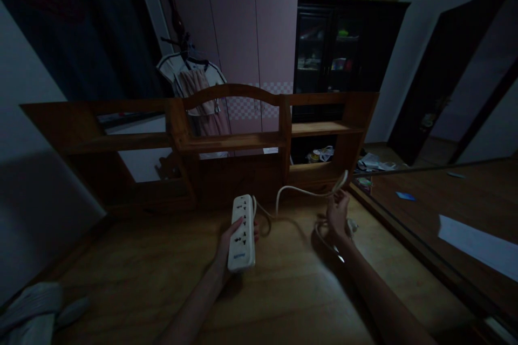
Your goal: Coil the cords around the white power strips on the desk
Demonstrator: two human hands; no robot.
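A white power strip (242, 252) with several sockets is held tilted above the wooden desk (283, 302). My left hand (225, 242) is closed round its sides, thumb on the socket face. From its far end a white cord (297, 188) runs in a loose arc to the right. My right hand (338, 213) has its fingers closed on the gathered cord. More cord hangs below that hand, and a plug (352, 225) shows just right of the wrist.
A wooden shelf unit (232, 143) stands along the desk's far edge. Another white cord-wrapped object (36, 307) lies at the lower left. On the brown surface at right are a white paper sheet (477, 242) and a blue card (405, 196).
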